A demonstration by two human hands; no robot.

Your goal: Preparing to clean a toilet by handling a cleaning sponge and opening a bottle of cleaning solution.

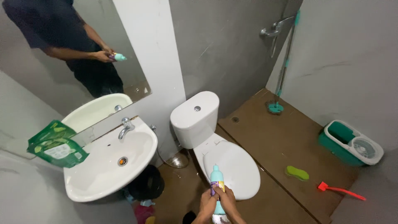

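Head: teal bottle (217, 177) upright (nozzle up), purple-yellow label, both hands (218, 204) wrapped.

Bottle (217, 182): teal, purple-and-yellow label. Toilet (215, 143), sink (108, 164): white. Floor (286, 141): brown. Walls: grey. Pouch (56, 145): green, white panel. Bucket (350, 143): green and white. Sponge (297, 172): lime. Brush (340, 191): red. Mop (275, 107): teal head.

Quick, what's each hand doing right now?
Left hand: closed around the teal bottle.
Right hand: closed on the same bottle.
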